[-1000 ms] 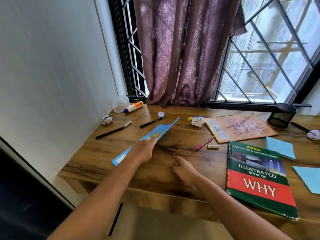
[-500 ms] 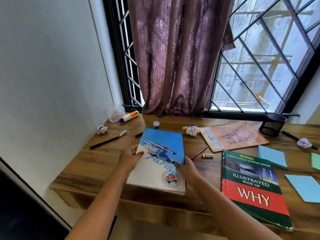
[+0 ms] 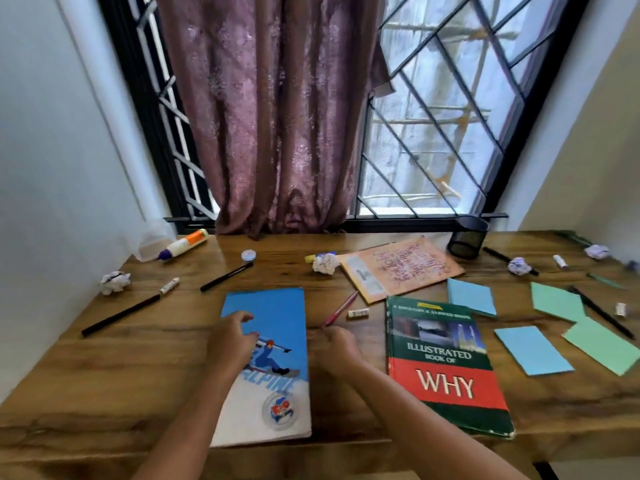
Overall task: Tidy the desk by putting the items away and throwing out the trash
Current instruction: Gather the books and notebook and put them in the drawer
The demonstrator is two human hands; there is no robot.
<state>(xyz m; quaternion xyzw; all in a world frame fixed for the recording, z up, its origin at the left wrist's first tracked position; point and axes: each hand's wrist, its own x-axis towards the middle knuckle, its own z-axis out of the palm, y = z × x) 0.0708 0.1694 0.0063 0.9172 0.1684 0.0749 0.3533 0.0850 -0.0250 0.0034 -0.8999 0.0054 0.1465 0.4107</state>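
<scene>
Lying at the front: a blue notebook [image 3: 277, 306] flat on the wooden desk [image 3: 104, 375], its lower edge near the desk's front edge.
Cover: a skier on a blue ground above a white band; the word "ALPINE" reads across it, and a round logo near the bottom is too blurred to read.
Left hand: the left hand [image 3: 231, 342] is over the notebook's left side, fingers loosely bent and apart, gripping nothing.
Right hand: the right hand [image 3: 335, 349] is on the desk just beside the notebook's right edge, fingers curled under; whether it holds anything cannot be told.
Pen: a pink pen [image 3: 341, 308] lies slanted with its near end at the right hand's knuckles; contact is unclear.
Hardback: a green hardback [image 3: 446, 375] to the right reads "ILLUSTRATED BOOK OF" with "WHY" in large letters on a red band; the line along its top is blurred.
Behind it: an orange notebook [image 3: 401, 268] with ornate pink lettering, not legible.
Trash: crumpled paper balls [image 3: 325, 263] are scattered along the back and left of the desk.
Loose items: black pens [image 3: 227, 277], a glue bottle [image 3: 183, 244] on its side at the left wall, blue sheets [image 3: 471, 296] and green sheets [image 3: 557, 301] at right.
Back edge: a black mesh cup [image 3: 467, 237] stands upright by the window; a mauve curtain [image 3: 277, 116] hangs at centre.
</scene>
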